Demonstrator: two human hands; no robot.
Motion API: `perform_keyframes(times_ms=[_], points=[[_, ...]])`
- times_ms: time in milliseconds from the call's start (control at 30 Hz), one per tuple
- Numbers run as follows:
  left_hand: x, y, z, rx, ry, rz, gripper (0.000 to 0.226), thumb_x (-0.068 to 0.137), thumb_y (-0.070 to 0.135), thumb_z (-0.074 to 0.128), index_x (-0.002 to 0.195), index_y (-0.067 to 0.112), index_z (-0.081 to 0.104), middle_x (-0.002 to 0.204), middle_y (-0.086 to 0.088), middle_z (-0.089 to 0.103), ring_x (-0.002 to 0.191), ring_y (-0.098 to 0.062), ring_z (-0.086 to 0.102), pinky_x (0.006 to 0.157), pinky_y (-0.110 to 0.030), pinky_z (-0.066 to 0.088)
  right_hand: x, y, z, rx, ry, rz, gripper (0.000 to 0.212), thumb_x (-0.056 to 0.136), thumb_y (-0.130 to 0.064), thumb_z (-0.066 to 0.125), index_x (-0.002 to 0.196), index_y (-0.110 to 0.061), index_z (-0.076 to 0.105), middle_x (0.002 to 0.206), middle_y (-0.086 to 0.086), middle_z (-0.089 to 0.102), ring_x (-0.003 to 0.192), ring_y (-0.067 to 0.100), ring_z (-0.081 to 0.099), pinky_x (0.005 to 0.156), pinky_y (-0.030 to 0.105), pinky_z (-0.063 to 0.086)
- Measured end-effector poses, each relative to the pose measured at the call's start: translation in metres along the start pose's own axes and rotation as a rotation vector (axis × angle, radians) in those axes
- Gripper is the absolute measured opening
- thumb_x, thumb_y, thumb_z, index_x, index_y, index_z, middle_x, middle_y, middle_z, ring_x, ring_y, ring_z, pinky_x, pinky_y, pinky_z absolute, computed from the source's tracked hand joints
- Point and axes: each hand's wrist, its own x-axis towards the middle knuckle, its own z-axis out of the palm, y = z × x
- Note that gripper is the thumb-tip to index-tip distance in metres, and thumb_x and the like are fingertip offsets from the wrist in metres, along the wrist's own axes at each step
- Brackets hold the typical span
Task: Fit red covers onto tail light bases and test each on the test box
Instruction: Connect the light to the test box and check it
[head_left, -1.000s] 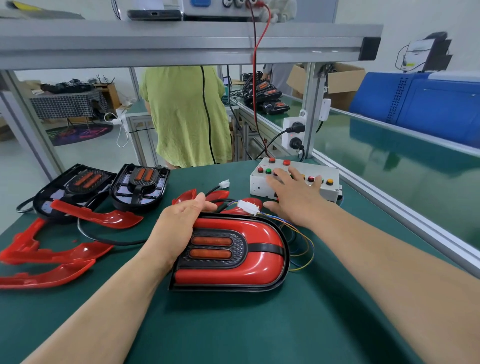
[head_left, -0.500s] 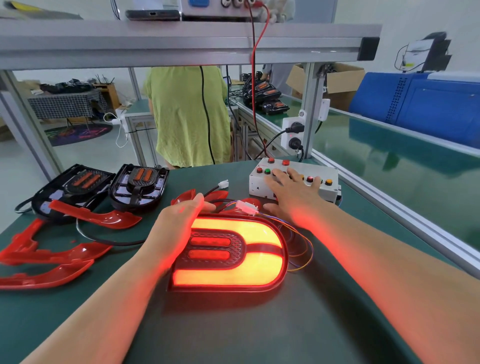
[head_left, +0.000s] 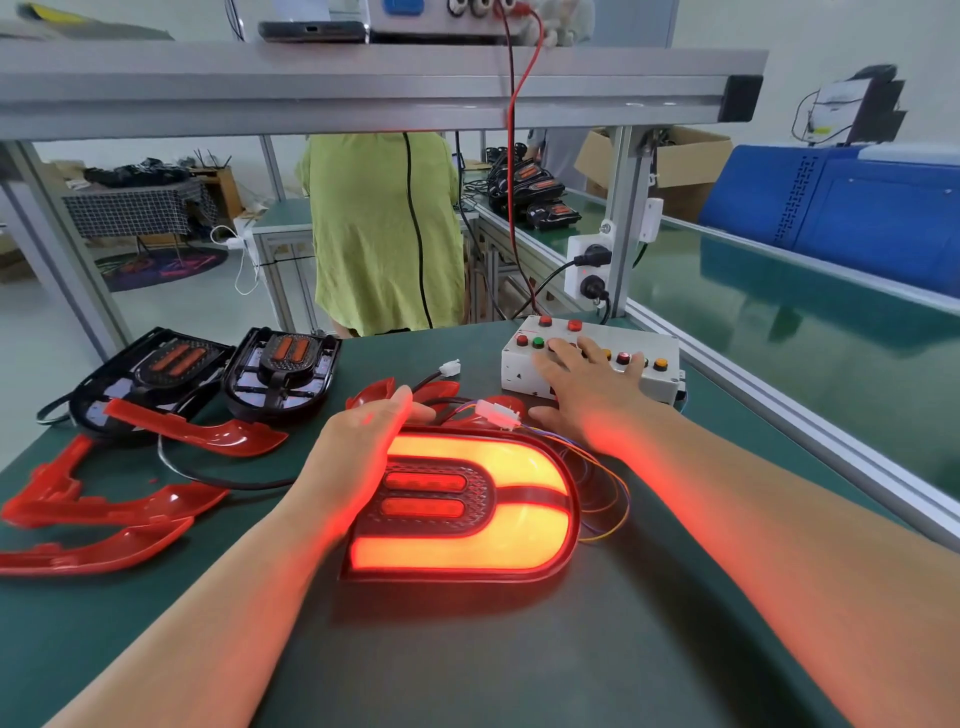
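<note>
Tail light (head_left: 457, 512) glowing orange-red, left hand (head_left: 358, 447) laid flat on its edge, right hand (head_left: 587, 387) fingers spread on test box (head_left: 519, 375).

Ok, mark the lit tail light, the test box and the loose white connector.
lit tail light (head_left: 467, 553): head view, lower glowing band of its cover.
test box (head_left: 515, 366): head view, bare white left end.
loose white connector (head_left: 450, 368): head view, middle of its plastic housing.

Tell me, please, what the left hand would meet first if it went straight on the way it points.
Probably the loose red cover just beyond the left hand, though depth is unclear.
</note>
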Motion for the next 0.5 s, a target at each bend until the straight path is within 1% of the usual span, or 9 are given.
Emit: perform_keyframes(times_ms=[67, 167, 200, 267, 333, 367, 400, 500], points=[[0.0, 0.0, 0.0, 0.001, -0.004, -0.006, 0.042, 0.102, 0.045, 0.043, 0.087, 0.034, 0.08, 0.09, 0.017, 0.075, 0.085, -0.006, 0.069, 0.081, -0.028, 0.049, -0.001, -0.001, -0.001, 0.001, -0.005, 0.002, 0.074, 0.095, -0.06, 0.044, 0.156, -0.034, 0.01, 0.165, -0.009, 0.001, 0.152, 0.024, -0.003, 0.106, 0.079, 0.005], [0.001, 0.0, 0.0, -0.005, -0.003, -0.01, 0.041, 0.101, 0.046, 0.044, 0.086, 0.035, 0.08, 0.089, 0.017, 0.075, 0.081, -0.004, 0.069, 0.074, -0.026, 0.046, -0.002, -0.001, -0.002, 0.003, -0.014, 0.005, 0.077, 0.094, -0.061, 0.046, 0.156, -0.034, 0.009, 0.165, -0.009, -0.001, 0.152, 0.024, -0.005, 0.106, 0.079, 0.004], [0.001, -0.001, 0.0, -0.006, -0.006, -0.007, 0.041, 0.101, 0.046, 0.044, 0.085, 0.036, 0.08, 0.089, 0.018, 0.075, 0.081, -0.003, 0.069, 0.074, -0.026, 0.046, -0.002, -0.002, -0.002, 0.004, -0.017, 0.006, 0.078, 0.094, -0.062, 0.046, 0.156, -0.034, 0.009, 0.165, -0.009, -0.002, 0.152, 0.024, -0.006, 0.106, 0.079, 0.004], [0.001, -0.002, 0.0, -0.004, -0.009, -0.005, 0.041, 0.102, 0.047, 0.044, 0.086, 0.037, 0.08, 0.09, 0.016, 0.075, 0.083, -0.004, 0.069, 0.079, -0.029, 0.049, -0.004, -0.002, -0.004, 0.004, -0.025, 0.008, 0.079, 0.093, -0.063, 0.046, 0.156, -0.035, 0.008, 0.166, -0.008, -0.003, 0.152, 0.024, -0.008, 0.107, 0.078, 0.003], [0.002, -0.002, 0.0, -0.03, -0.015, -0.019, 0.04, 0.101, 0.047, 0.044, 0.088, 0.036, 0.08, 0.091, 0.012, 0.076, 0.087, -0.011, 0.071, 0.086, -0.035, 0.052, -0.005, -0.003, -0.006, 0.009, -0.033, 0.007, 0.079, 0.093, -0.063, 0.046, 0.156, -0.035, 0.008, 0.166, -0.008, -0.005, 0.152, 0.024, -0.009, 0.107, 0.078, 0.002], [0.002, -0.002, 0.0, -0.04, -0.017, -0.023, 0.04, 0.101, 0.048, 0.044, 0.088, 0.035, 0.08, 0.092, 0.01, 0.077, 0.088, -0.013, 0.072, 0.086, -0.036, 0.053, -0.006, -0.003, -0.007, 0.011, -0.038, 0.007, 0.08, 0.093, -0.064, 0.046, 0.156, -0.035, 0.008, 0.166, -0.008, -0.006, 0.152, 0.024, -0.01, 0.107, 0.078, 0.001], [0.002, -0.003, 0.0, -0.039, -0.016, -0.018, 0.04, 0.101, 0.048, 0.044, 0.088, 0.035, 0.08, 0.091, 0.01, 0.077, 0.087, -0.013, 0.072, 0.084, -0.034, 0.054, -0.007, -0.003, -0.008, 0.012, -0.042, 0.007, 0.08, 0.093, -0.064, 0.046, 0.157, -0.035, 0.008, 0.166, -0.007, -0.006, 0.152, 0.024, -0.011, 0.108, 0.077, 0.001], [0.001, -0.005, 0.0, -0.067, -0.023, -0.002, 0.039, 0.101, 0.048, 0.045, 0.087, 0.036, 0.079, 0.086, 0.009, 0.077, 0.077, -0.011, 0.073, 0.062, -0.019, 0.053, -0.011, -0.004, -0.011, 0.031, -0.039, 0.004, 0.078, 0.093, -0.063, 0.046, 0.157, -0.033, 0.011, 0.166, -0.007, -0.006, 0.152, 0.023, -0.012, 0.109, 0.076, 0.001]])
